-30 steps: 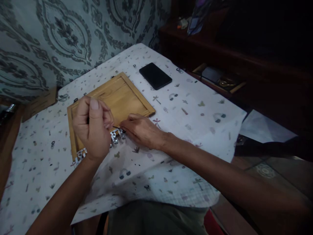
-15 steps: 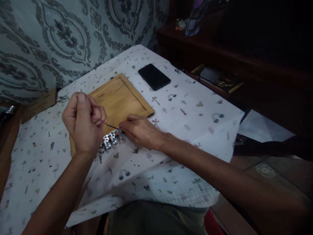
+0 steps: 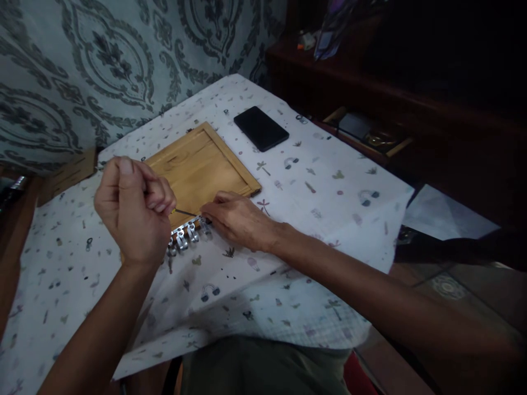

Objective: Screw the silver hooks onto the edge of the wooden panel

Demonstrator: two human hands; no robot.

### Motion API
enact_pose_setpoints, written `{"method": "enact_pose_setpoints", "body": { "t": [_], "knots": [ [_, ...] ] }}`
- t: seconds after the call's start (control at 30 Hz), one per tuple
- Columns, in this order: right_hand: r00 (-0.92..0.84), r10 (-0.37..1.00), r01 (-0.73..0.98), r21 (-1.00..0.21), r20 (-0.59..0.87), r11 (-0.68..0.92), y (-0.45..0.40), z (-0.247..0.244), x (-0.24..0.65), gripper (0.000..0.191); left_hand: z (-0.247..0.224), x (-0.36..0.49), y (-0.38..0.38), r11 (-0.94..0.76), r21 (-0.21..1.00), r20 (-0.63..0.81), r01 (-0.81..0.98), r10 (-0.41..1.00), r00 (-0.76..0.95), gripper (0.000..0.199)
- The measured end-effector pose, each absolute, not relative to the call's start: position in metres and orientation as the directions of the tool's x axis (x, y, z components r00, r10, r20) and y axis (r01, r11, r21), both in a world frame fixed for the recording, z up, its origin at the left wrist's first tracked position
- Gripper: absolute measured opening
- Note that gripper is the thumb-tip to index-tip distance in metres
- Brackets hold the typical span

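My left hand [image 3: 134, 208] is closed in a fist around a screwdriver [image 3: 186, 212]. Its thin dark shaft and a bit of yellow show beyond the fingers, pointing right toward my other hand. The fingers of my right hand [image 3: 233, 216] pinch at the right end of a metal strip with several hooks [image 3: 192, 235], where the shaft's tip meets it; the fingertips hide that spot. This strip runs along the near edge of a framed wooden board [image 3: 197, 164], which lies flat on the table. My left hand covers the board's left part.
A black phone-like device [image 3: 261, 128] lies beyond the board to the right. The patterned cloth [image 3: 313, 214] covers the table. At the back left leans a brown cardboard piece [image 3: 68, 178]. A dark desk with an open drawer [image 3: 373, 137] stands at the right, near white paper [image 3: 447, 214].
My left fist has shifted slightly left, and more of the screwdriver's shaft shows. The right hand stays at the strip's end.
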State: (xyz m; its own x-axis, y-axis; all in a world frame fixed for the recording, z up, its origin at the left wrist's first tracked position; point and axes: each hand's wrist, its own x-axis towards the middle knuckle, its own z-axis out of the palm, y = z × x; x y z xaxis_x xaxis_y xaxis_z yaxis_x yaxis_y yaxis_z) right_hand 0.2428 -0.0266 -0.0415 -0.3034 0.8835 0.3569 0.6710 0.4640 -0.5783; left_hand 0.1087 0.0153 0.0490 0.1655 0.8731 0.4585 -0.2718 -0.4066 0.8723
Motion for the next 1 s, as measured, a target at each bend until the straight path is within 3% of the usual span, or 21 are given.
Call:
{"method": "enact_pose_setpoints", "body": {
  "t": [0.1,0.43,0.7,1.0],
  "knots": [
    [-0.297,0.885,0.680,-0.571,0.358,0.460,-0.027,-0.042,0.243,0.026,0.047,0.110,0.015,-0.425,0.860,0.481,-0.281,0.859,0.174,0.036],
    [-0.316,0.887,0.689,-0.562,0.337,0.458,-0.026,-0.040,0.244,0.027,0.043,0.113,0.016,-0.450,0.860,0.495,-0.239,0.850,0.181,0.047],
    [-0.324,0.888,0.693,-0.556,0.328,0.458,-0.027,-0.038,0.244,0.027,0.042,0.112,0.016,-0.456,0.859,0.502,-0.234,0.841,0.204,0.043],
    [-0.332,0.884,0.710,-0.531,0.328,0.463,-0.027,-0.038,0.243,0.027,0.038,0.117,0.029,-0.464,0.834,0.546,-0.297,0.774,0.322,0.034]
  ]
}}
